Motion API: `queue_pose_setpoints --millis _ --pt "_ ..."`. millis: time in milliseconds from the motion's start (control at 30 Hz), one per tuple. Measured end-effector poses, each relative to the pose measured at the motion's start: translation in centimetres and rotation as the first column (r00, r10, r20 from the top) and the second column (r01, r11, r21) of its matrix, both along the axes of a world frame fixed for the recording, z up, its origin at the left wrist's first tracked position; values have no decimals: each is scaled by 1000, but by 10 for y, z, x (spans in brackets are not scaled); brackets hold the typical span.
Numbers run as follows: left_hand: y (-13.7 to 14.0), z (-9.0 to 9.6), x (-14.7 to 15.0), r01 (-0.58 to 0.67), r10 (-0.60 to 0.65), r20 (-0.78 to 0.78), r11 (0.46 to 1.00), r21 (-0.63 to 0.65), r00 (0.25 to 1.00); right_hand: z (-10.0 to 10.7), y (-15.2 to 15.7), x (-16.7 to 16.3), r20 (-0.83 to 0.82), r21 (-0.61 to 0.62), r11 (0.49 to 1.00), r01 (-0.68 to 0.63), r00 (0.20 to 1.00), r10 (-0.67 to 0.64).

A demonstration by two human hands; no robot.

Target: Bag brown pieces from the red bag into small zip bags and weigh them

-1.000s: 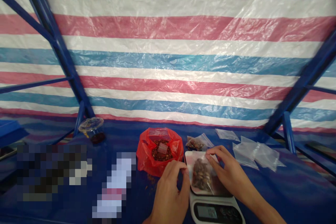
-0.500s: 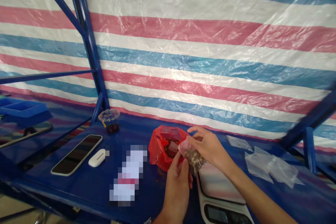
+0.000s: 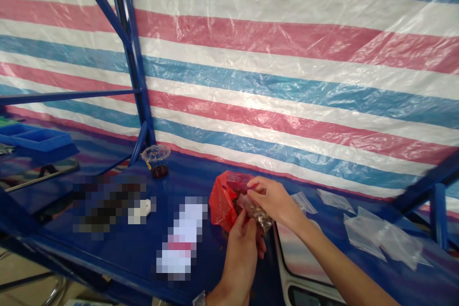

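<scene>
A small clear zip bag (image 3: 261,215) with dried brownish bits is held between both hands, its pinkish top edge leaning over the mouth of a red plastic bag (image 3: 222,205). My left hand (image 3: 242,244) grips the zip bag from below, thumb and fingers pinched on it. From the right, my right hand (image 3: 275,200) has its fingers closed at the zip bag's top edge. More dark dried material sits inside the red bag, partly hidden by my hands. Right beside my hands lies a kitchen scale (image 3: 303,253) with a mirror-like plate, partly covered by my right forearm.
Empty clear bags (image 3: 383,234) lie at the right of the blue table (image 3: 129,260). A lidded cup (image 3: 158,162) with dark liquid stands at the back left. Nearer are a blurred-out strip (image 3: 182,239) and a white case (image 3: 141,210). Blue frame posts (image 3: 138,71) rise before a striped tarp.
The view has swung slightly left, so things appear farther right. My right hand has come closer to the red bag, and the zip bag now tilts more over its mouth.
</scene>
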State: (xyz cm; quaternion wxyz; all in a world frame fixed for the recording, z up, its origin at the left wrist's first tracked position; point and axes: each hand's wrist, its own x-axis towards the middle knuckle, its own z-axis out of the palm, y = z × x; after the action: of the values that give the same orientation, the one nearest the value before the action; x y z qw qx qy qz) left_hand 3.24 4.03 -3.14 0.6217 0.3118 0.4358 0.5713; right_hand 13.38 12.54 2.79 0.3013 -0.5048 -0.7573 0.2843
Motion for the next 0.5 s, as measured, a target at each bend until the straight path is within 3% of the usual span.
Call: queue_pose_setpoints --millis 100,200,300,400,500 --pt "-3 1 1 11 -11 -25 1000 3 1000 2 -5 3 -21 13 1000 8 1000 -8" --pt "-9 6 -1 -1 4 -148 1000 17 989 4 -14 14 -132 22 1000 20 991 -17" --pt "-18 15 -7 27 26 -348 989 147 937 5 -29 32 -275 10 999 41 961 -37" --pt "-24 24 -12 113 93 -520 929 352 849 5 -47 53 -329 42 992 117 939 -97" --pt "-26 28 -11 233 67 -615 889 395 786 4 -63 72 -329 121 970 211 930 -162"
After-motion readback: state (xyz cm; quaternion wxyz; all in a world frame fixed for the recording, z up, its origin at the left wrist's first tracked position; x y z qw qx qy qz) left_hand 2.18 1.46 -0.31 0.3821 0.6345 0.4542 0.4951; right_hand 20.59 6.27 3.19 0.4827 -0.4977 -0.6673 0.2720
